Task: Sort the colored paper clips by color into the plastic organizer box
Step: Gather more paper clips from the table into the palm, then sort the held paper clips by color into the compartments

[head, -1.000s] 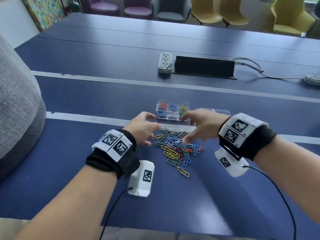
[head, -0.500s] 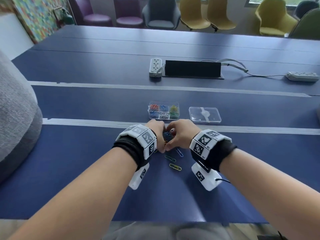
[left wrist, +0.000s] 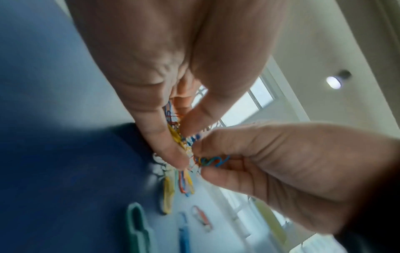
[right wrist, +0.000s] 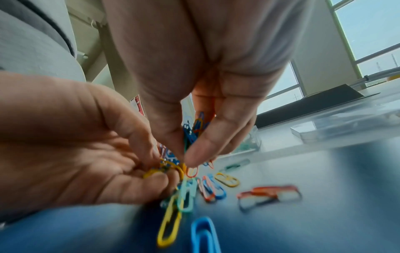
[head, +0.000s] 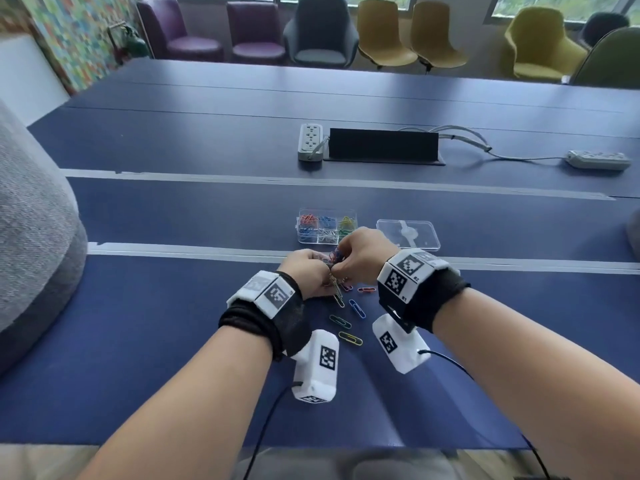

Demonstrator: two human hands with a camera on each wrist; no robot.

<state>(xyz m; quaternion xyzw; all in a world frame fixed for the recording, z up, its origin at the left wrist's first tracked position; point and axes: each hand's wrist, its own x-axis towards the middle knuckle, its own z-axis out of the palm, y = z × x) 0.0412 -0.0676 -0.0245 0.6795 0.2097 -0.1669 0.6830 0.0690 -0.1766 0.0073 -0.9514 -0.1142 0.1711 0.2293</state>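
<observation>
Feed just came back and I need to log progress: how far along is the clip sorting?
Partly done. The organizer box already holds clips separated by color. In hand: left hand and right hand together grip a mixed bunch of clips. Left: that bunch plus loose clips on the table, such as a yellow one and a blue one.

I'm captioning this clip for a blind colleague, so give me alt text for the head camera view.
Two hands, left hand and right hand, pinch a tangled bunch of colored paper clips above a blue table. Loose clips lie below; behind sit a clear organizer box holding sorted clips and its lid.
</observation>
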